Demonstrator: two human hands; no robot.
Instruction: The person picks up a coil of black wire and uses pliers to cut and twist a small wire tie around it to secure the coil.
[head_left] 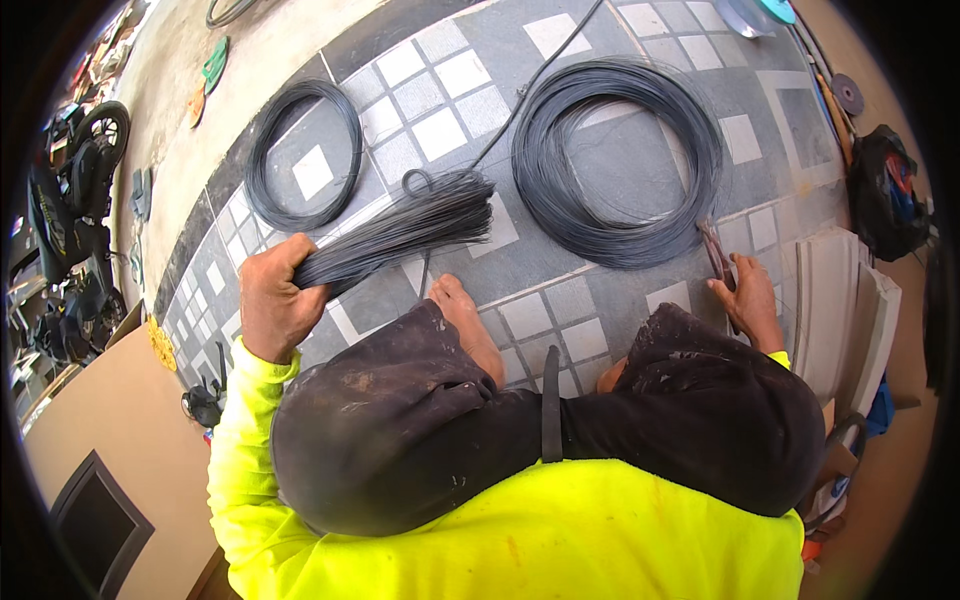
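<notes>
My left hand [278,300] is closed around a thick bundle of cut dark wires [400,232], whose loose ends fan out toward the middle. On the right, my right hand [752,300] grips a worn pair of pliers [716,254], its far end at the lower right edge of a large wire coil [535,160]; whether they touch I cannot tell. A smaller wire coil [257,150] lies on the tiles beyond my left hand. Between the two coils, a thin dark rod or cable [510,118] runs away from me, with a small loop near the bundle.
My bare foot [468,325] rests on the patterned tile floor [430,100]. Pale boards [835,300] and a black plastic bag [885,190] stand at the right. Sandals [214,65] lie at the far left, near a black motorbike [75,210].
</notes>
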